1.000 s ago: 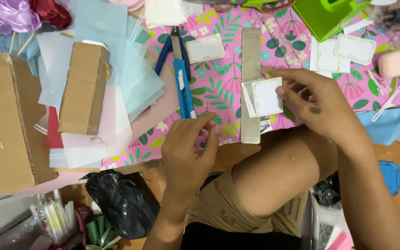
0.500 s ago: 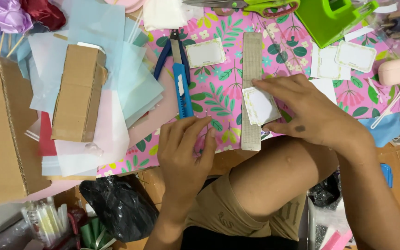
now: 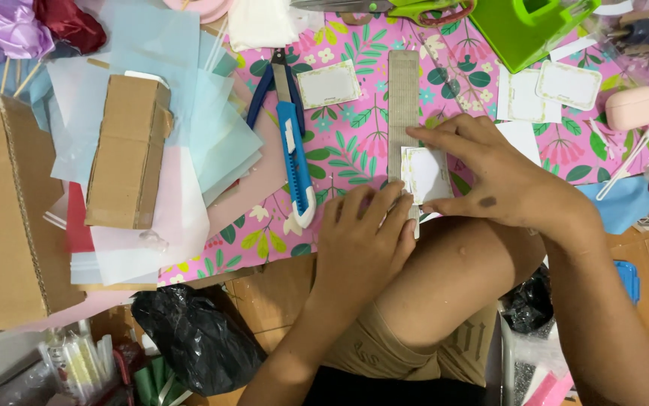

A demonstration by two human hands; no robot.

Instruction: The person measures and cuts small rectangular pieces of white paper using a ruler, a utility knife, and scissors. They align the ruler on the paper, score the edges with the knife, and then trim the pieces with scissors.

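A long strip of brown cardboard (image 3: 404, 98) lies upright on the pink flowered table cover (image 3: 347, 143). A small white card (image 3: 428, 171) rests on the strip's lower half. My right hand (image 3: 490, 177) presses on the card, fingers spread over its top and right side. My left hand (image 3: 362, 240) lies flat at the strip's lower end, its fingertips touching the card's left edge and the strip. A blue utility knife (image 3: 294, 162) lies just left of my left hand.
Blue-handled pliers (image 3: 275, 86) lie above the knife, with a bordered label (image 3: 328, 84) beside them. Two cardboard boxes (image 3: 125, 150) (image 3: 5, 214) and pastel paper sheets (image 3: 204, 128) fill the left. Green box (image 3: 531, 26), more labels (image 3: 568, 84), pink case (image 3: 631, 107) sit far right. Scissors (image 3: 407, 9) lie at top.
My left hand has moved right to the strip's lower end. My right hand has laid the white card flat on the strip and now presses it down.
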